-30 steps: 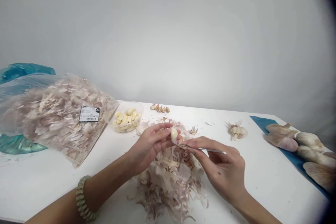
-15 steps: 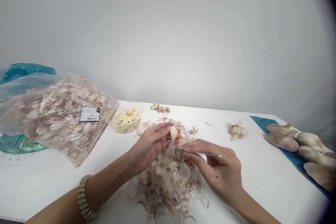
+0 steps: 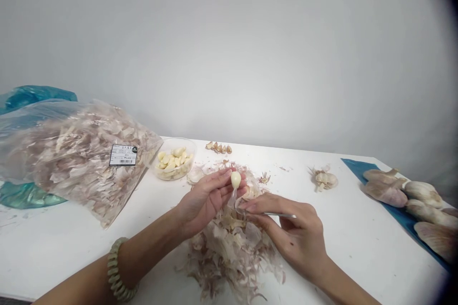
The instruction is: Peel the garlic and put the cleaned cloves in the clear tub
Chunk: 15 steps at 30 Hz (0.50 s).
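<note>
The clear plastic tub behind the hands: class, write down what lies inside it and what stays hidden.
The clear plastic tub holds a heap of peeled garlic cloves. The cloves cover the floor of the tub, so it cannot be seen.

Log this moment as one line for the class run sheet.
left hand: garlic clove | right hand: metal pick | beneath: garlic skins

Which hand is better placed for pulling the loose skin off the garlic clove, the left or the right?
Probably the right. The right hand holds a metal tool and its fingers are beside the loose skin. The left hand is gripping the garlic clove, so it is less free.
</note>
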Each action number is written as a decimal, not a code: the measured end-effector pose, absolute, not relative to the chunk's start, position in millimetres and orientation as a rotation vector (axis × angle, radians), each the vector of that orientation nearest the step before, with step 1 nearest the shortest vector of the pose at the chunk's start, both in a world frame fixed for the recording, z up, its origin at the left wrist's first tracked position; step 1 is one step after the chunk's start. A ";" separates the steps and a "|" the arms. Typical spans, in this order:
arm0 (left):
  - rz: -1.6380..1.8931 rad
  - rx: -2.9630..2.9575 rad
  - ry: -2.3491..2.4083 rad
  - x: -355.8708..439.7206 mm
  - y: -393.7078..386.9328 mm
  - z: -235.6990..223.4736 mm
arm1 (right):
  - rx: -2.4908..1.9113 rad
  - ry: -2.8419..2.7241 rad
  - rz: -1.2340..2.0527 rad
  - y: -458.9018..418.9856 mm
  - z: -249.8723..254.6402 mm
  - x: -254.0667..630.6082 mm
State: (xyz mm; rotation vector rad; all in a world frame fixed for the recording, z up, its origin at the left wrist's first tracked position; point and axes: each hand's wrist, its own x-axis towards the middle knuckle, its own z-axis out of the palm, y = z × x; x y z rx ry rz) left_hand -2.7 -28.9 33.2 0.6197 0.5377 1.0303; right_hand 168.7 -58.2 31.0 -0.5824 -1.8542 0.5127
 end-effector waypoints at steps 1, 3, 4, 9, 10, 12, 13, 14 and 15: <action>1.034 0.613 0.541 -2.8 -28.3 32.7 | -0.579 -1.858 0.519 -58.1 30.6 168.4; 1.042 0.601 0.549 -3.3 -27.6 32.2 | -0.566 -1.867 0.528 -57.9 30.1 167.9; 1.044 0.595 0.555 -3.6 -27.5 32.2 | -0.560 -1.871 0.530 -57.8 30.1 167.8; 1.044 0.554 0.583 -5.0 -27.6 32.8 | -0.556 -1.847 0.475 -57.9 31.2 169.5; 1.052 0.546 0.588 -5.1 -27.3 32.8 | -0.556 -1.837 0.456 -57.7 31.4 169.9; 1.073 0.535 0.601 -5.4 -26.4 33.0 | -0.550 -1.825 0.428 -56.8 32.0 170.6; 1.086 0.531 0.606 -5.4 -26.0 33.1 | -0.545 -1.819 0.414 -56.3 32.4 170.7; 1.098 0.529 0.609 -5.5 -25.6 33.3 | -0.541 -1.816 0.397 -55.7 32.9 170.7; 1.106 0.529 0.612 -5.4 -25.4 33.6 | -0.536 -1.812 0.372 -55.1 33.5 170.6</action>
